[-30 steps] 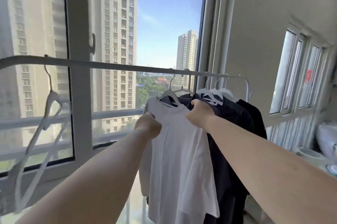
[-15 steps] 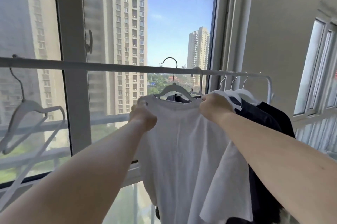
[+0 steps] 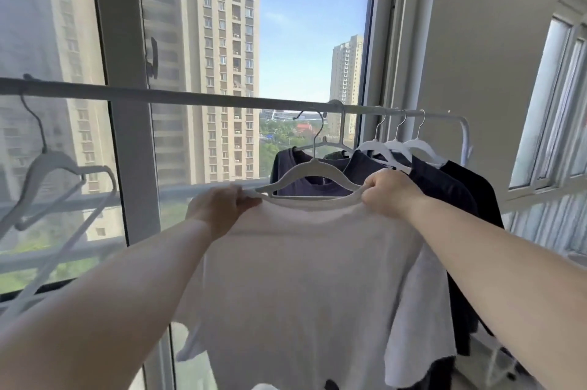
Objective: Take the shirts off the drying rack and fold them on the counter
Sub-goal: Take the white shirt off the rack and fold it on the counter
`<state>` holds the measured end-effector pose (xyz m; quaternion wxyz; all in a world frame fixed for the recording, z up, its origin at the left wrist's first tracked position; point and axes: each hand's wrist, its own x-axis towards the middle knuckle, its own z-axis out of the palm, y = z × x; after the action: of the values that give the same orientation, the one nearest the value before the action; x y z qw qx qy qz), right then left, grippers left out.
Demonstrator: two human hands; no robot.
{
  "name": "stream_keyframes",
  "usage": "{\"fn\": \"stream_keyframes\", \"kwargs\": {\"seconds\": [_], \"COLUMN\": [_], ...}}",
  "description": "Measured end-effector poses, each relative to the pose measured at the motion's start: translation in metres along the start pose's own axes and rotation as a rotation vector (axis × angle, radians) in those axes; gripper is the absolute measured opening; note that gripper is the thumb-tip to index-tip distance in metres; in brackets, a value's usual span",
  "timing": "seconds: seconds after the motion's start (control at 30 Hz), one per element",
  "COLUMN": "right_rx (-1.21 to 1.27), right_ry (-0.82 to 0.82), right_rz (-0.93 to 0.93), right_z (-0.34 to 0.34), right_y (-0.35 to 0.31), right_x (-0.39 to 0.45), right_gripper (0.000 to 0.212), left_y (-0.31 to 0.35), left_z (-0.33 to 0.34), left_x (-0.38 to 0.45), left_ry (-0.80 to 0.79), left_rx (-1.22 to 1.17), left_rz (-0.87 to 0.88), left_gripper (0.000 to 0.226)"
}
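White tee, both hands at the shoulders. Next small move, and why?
Probably pull the white T-shirt down off its white hanger. The left hand and right hand pinch the shoulders, the hanger already stands above the collar, and its hook sits at the rack rail.

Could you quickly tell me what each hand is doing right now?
Left hand: closed on the white shirt.
Right hand: closed on the same shirt.

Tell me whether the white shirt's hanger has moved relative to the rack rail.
Yes. The hanger has come off the rail; its hook now hangs below it.
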<state>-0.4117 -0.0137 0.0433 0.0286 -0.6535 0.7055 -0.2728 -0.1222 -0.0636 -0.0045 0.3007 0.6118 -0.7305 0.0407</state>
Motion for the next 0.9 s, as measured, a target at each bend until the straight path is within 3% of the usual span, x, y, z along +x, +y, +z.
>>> {"fn": "stream_keyframes", "kwargs": {"seconds": [0.1,0.17,0.27,0.33,0.47,0.6,0.7,0.9], "right_rx": [0.038,0.211,0.404,0.444,0.492,0.506,0.529,0.492], "right_ry": [-0.150,-0.204,-0.195,-0.229,-0.293,-0.333,-0.349,-0.364], "right_rz": [-0.073,-0.135,-0.160,-0.101,-0.058,-0.088,-0.122,-0.126], "right_z": [0.001,0.002,0.006,0.013,0.034,0.045,0.043,0.040], "right_y": [-0.001,-0.006,-0.004,0.008,0.029,0.032,0.025,0.021], "right_x": [-0.018,-0.030,-0.052,-0.071,-0.106,-0.139,-0.151,-0.158], "right_gripper": [0.005,0.018,0.038,0.044,0.058,0.056,0.058,0.067], "left_y": [0.022,0.034,0.049,0.060,0.081,0.077,0.066,0.043], "left_z": [0.002,0.000,-0.003,-0.006,-0.010,-0.014,-0.025,-0.050], "left_x": [-0.034,-0.052,-0.080,-0.108,-0.165,-0.211,-0.232,-0.253], "left_ry": [-0.012,-0.039,-0.180,-0.328,-0.570,-0.694,-0.648,-0.368], "left_rx": [0.050,0.054,-0.200,-0.324,-0.427,-0.543,-0.596,-0.844], "left_rz": [0.070,0.063,-0.002,-0.051,-0.097,-0.256,-0.347,-0.442], "left_gripper": [0.042,0.039,0.033,0.008,0.043,0.026,0.028,0.023]}}
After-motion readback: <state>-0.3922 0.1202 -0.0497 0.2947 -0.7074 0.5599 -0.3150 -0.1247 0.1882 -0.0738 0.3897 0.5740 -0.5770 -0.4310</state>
